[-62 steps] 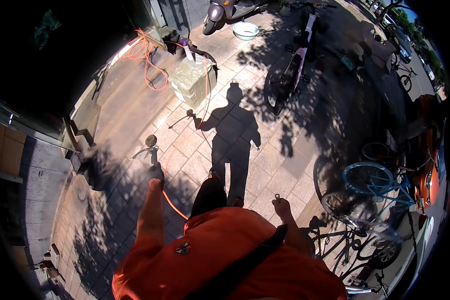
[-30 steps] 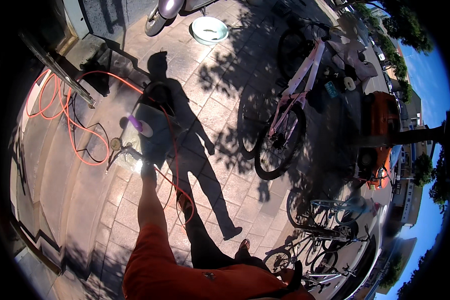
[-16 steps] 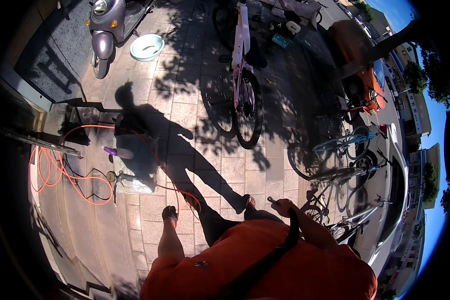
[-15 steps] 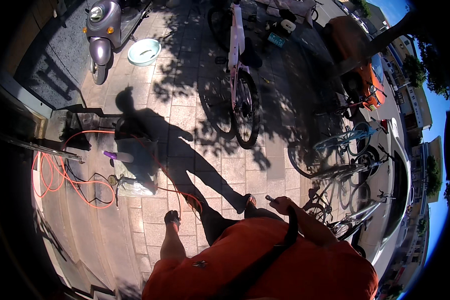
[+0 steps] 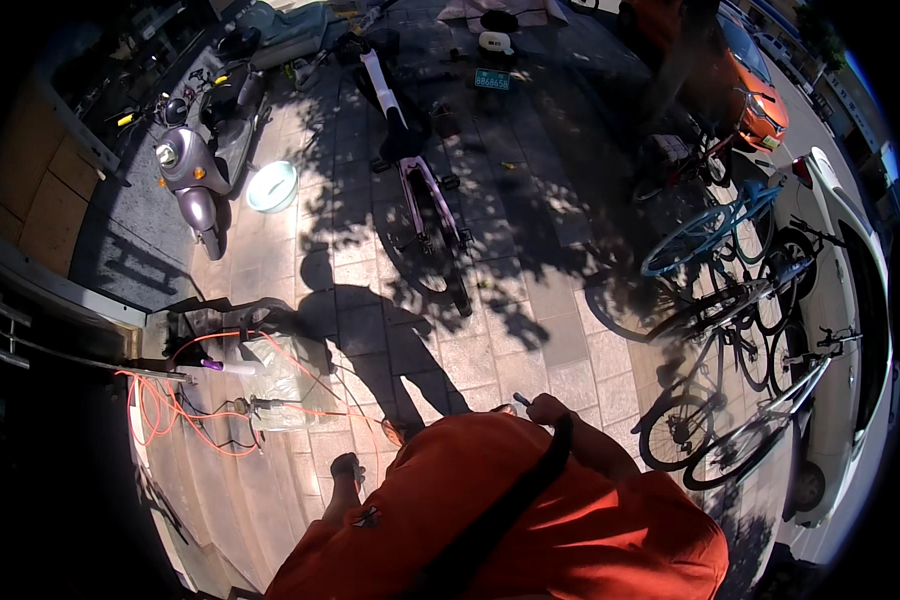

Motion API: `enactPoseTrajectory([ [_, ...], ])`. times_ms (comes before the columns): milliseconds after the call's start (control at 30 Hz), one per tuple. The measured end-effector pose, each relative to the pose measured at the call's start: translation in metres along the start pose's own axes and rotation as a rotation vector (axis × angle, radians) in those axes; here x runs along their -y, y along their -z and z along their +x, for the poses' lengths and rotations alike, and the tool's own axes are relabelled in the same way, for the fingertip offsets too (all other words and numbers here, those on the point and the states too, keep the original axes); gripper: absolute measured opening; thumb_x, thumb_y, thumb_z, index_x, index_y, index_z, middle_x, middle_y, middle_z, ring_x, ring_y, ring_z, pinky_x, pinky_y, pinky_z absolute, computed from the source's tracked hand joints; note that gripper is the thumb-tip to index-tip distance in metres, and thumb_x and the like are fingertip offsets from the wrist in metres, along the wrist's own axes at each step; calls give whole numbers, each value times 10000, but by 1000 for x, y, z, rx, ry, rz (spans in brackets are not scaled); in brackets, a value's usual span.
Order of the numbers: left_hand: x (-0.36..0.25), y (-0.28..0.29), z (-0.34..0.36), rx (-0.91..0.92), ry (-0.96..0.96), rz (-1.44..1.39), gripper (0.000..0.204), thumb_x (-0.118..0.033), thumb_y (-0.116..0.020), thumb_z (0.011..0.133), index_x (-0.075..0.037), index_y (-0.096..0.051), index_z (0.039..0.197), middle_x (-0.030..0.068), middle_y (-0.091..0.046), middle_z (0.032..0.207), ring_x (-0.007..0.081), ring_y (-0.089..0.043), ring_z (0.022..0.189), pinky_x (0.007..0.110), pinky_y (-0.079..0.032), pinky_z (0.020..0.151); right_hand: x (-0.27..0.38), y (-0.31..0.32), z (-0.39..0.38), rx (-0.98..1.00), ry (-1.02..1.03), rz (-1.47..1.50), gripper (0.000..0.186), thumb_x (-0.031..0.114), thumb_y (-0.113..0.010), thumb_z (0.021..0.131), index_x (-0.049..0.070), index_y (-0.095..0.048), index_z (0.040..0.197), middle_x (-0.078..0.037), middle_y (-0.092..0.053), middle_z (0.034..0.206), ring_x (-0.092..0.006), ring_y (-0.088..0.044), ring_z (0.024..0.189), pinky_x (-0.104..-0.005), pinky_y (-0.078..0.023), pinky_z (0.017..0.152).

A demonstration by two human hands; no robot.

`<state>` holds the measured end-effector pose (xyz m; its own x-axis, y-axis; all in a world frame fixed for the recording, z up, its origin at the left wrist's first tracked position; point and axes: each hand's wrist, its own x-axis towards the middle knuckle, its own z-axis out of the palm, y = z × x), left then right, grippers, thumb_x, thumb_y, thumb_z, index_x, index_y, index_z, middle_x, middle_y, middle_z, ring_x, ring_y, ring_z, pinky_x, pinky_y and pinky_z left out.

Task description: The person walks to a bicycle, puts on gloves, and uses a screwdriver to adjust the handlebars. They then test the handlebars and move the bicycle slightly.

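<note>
My left hand point(image 5: 346, 468) hangs low by my side, dark in the shade, with its fingers hard to make out. An orange hose point(image 5: 202, 338) runs from a loose coil at the left toward the paving near that hand; whether the hand touches it does not show. My right hand point(image 5: 547, 409) is closed around a small grey object point(image 5: 521, 399) that sticks out past the fingers, its kind too small to tell. Left of my shadow lies a pale plastic-covered block point(image 5: 292, 408), with a purple-tipped whitish bottle-like thing point(image 5: 232, 367) beside it.
Ahead stands a pink-and-white bicycle point(image 5: 415, 190). A grey scooter point(image 5: 192, 180) and a pale blue basin point(image 5: 272, 187) are at the far left. Parked bicycles point(image 5: 710, 430), a white car point(image 5: 840, 400) and an orange car point(image 5: 755, 95) line the right. Steps point(image 5: 220, 490) border the left.
The view has tilted and shifted, so the bicycle, basin and scooter sit differently in it. My right hand still holds the small grey object; my left hand stays low.
</note>
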<state>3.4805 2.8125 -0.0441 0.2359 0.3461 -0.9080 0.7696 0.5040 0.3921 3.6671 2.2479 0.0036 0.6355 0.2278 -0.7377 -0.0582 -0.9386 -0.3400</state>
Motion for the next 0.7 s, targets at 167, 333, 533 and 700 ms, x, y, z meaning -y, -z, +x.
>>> enactPoseTrajectory([
  [167,-47,-94,-37,-43,-195,481,148,-196,-546,898,-143,-521,762,44,-482,631,233,-544,499,413,-373,419,-53,17,-20,89,-35,345,352,201,-464,918,-36,-696,798,-171,-696,677,-295,-698,574,-450,-558,519],
  [333,-83,-215,-46,256,-531,634,199,-217,-606,924,-23,-637,955,98,-614,743,218,-640,610,362,-509,542,-111,32,-51,40,-406,615,314,198,-516,892,-54,-645,755,-161,-651,608,-267,-654,485,-415,-519,446],
  [533,-119,-335,-16,403,-860,1420,51,-116,-637,845,-79,-647,880,120,-627,896,277,-667,879,401,-553,684,-159,37,-75,87,-349,607,286,172,-533,926,-36,-665,781,-163,-689,660,-232,-697,540,-382,-540,456],
  [700,-151,-415,50,353,-1163,1572,387,-332,-616,934,-13,-690,1141,203,-703,1126,332,-666,1068,407,-530,936,-147,115,-91,-5,-434,639,308,215,-556,955,-15,-693,804,-156,-706,683,-215,-720,568,-354,-562,474],
])
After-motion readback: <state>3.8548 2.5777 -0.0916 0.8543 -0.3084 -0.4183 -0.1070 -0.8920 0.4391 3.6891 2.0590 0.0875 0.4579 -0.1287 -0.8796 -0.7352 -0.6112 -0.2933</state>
